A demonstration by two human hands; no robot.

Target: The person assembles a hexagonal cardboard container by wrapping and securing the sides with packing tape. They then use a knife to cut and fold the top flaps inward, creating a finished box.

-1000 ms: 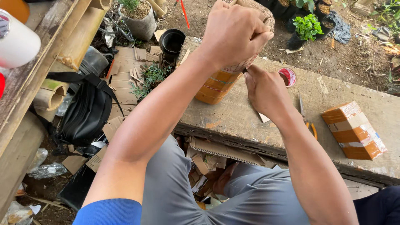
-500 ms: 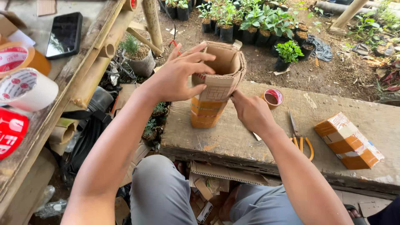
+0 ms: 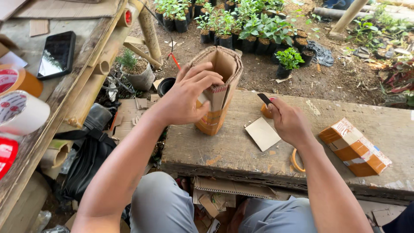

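The left hand (image 3: 189, 97) grips the near wall of a tall corrugated cardboard tube (image 3: 219, 88), fingers curled over a folded flap at the front and the thumb out of sight behind it. The tube stands upright on the weathered wooden bench (image 3: 241, 151), open at the top, with orange tape banding its lower part where it meets the planks.

The right hand (image 3: 290, 123) is closed around a small dark blade (image 3: 264, 99) whose tip pokes up and to the left, just beside the tube's right side but not touching it. Behind that hand a little round orange object is mostly hidden. Just below the knuckles lies a flat, bare square of cardboard (image 3: 263, 133) on the bench, and under the wrist an orange loop, seemingly a scissor handle (image 3: 296, 162), shows partly.

Farther right on the bench rests a small box (image 3: 354, 146) wrapped in orange and white striped tape, tilted diagonally, well apart from both hands.

On the table at the left edge sit tape rolls: a brown one (image 3: 19, 80) with a red and white round label, a white one (image 3: 21, 113) beside it, and a red one at the frame's border. A black phone (image 3: 57, 55) lies face up beyond them. Rows of potted green seedlings (image 3: 241, 21) stand on the soil past the bench.
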